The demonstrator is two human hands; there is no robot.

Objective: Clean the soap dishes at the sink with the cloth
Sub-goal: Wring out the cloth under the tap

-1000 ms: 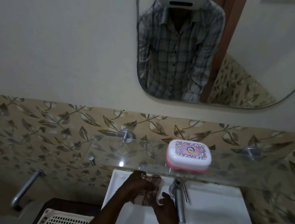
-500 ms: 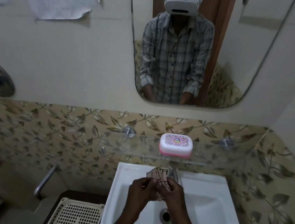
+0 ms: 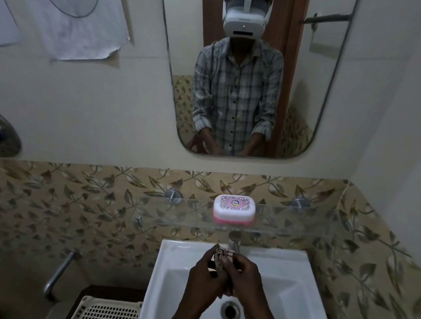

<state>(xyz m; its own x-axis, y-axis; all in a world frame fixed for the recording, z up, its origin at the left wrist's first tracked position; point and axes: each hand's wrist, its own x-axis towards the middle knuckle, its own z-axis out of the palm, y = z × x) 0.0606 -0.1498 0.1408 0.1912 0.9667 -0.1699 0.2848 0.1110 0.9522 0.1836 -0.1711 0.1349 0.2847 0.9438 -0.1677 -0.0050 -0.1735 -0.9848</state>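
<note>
Here, closest to the camera, two bare forearms reach up from the lower edge over the white sink [image 3: 167,262], and the drain [image 3: 229,312] shows between the wrists. To the left of the sink, lower down, stands a pale plastic basket [image 3: 104,313] with a grid of small holes. Above the basin the left hand [image 3: 204,278] and the right hand [image 3: 244,279] meet, touching each other. Between them is the cloth [image 3: 220,257], a small patterned piece bunched into a tight roll. The fingers [image 3: 204,260] of the left hand are curled around it from the left, and the fingers of the right hand pinch it from the right, so both hands grip the same cloth. A short end of it hangs under the palms. Just behind the hands the metal tap [image 3: 234,241] rises at the back rim of the sink. A metal pipe [image 3: 59,273] comes out of the wall further left. Above the tap a glass shelf [image 3: 287,228] is fixed to the leaf-patterned tiles [image 3: 73,198] with round metal holders. The soap dish [image 3: 233,209] stands on this shelf, closed, with a white decorated lid over a pink base, well apart from the hands and the cloth. Higher on the plain wall hangs the mirror [image 3: 321,97], which reflects a person in a checked shirt with a white headset. A paper sheet [image 3: 71,20] is stuck to the wall left of the mirror.
</note>
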